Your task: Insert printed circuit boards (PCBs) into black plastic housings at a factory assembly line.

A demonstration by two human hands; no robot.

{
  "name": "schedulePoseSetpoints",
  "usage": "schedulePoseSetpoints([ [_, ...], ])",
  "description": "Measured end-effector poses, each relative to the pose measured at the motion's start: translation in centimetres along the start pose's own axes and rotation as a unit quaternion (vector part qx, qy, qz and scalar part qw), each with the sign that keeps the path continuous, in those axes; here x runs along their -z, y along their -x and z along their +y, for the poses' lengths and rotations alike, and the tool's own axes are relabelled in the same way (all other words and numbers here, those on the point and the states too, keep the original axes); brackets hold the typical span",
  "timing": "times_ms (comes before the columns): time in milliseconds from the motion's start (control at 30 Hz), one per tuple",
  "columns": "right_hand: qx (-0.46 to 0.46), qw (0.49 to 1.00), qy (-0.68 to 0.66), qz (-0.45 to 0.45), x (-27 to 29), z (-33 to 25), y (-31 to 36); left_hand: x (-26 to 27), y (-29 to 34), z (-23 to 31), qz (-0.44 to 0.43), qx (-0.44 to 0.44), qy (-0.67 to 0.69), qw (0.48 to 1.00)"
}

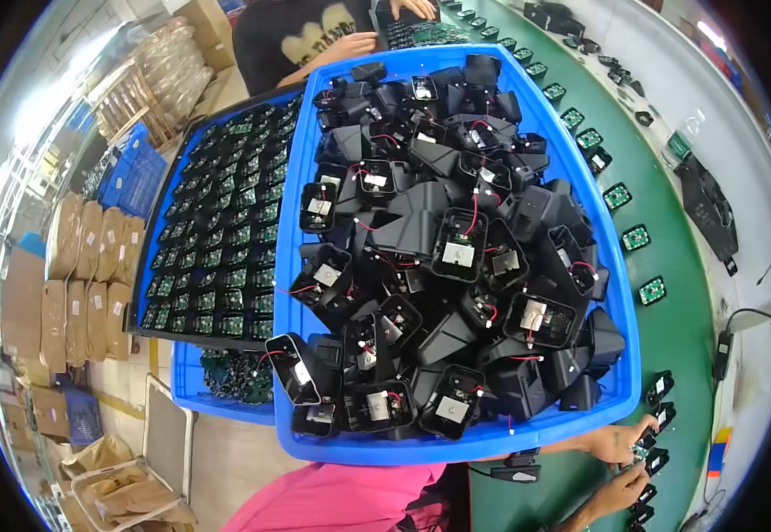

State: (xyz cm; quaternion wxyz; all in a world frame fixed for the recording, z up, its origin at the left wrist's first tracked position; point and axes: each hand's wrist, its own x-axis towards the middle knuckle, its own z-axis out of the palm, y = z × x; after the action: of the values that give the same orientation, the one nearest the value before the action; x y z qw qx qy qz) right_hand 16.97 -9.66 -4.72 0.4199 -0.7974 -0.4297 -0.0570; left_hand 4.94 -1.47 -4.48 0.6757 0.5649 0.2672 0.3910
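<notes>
My hands are at the lower right, over the green bench. My left hand point(621, 442) reaches past the tray's near corner, its fingers closed on a small green circuit board point(640, 451) among black housings. From below, my right hand point(623, 489) meets it, fingers pinched at the board's near side. Several small black housings point(659, 460) stand in a line right beside my fingers. To the left, a large blue tray point(456, 448) is heaped with black plastic housings point(458, 248), many showing a silver block and red wires. Details between my fingertips are small and partly hidden.
A black tray point(217, 230) holds rows of circuit boards, above a blue bin point(217, 395) of more boards. Board-fitted housings point(636, 238) line the green bench point(687, 328). Across the top, a co-worker's hand point(350, 46) is near boards. A chair point(168, 443) and cartons point(22, 310) stand left.
</notes>
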Motion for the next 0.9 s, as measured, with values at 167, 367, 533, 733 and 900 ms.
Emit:
schedulePoseSetpoints([
  [167, 0.028, 0.995, 0.092, -0.004, 2.9, -2.3, -1.5, -1.7, -1.5, -0.1, -0.031, 0.019, 0.028, 0.999],
  [367, 0.012, 0.983, -0.081, -0.163, 1.2, -7.3, -1.8, 4.1, -2.1, -1.0, -0.15, 0.057, 0.16, 0.974],
  [533, -0.048, 0.952, -0.166, -0.253, 3.3, -9.6, -3.4, 3.5, -2.0, 1.0, -0.164, 0.006, 0.155, 0.974],
  [733, -0.038, 0.955, -0.145, -0.255, 5.5, -8.7, -4.4, 1.4, -2.1, 0.8, -0.237, -0.005, 0.127, 0.963],
  [900, 0.126, 0.953, -0.118, -0.251, 0.8, -6.7, -3.6, 4.2, -1.1, 0.8, -0.177, 0.079, 0.102, 0.976],
])
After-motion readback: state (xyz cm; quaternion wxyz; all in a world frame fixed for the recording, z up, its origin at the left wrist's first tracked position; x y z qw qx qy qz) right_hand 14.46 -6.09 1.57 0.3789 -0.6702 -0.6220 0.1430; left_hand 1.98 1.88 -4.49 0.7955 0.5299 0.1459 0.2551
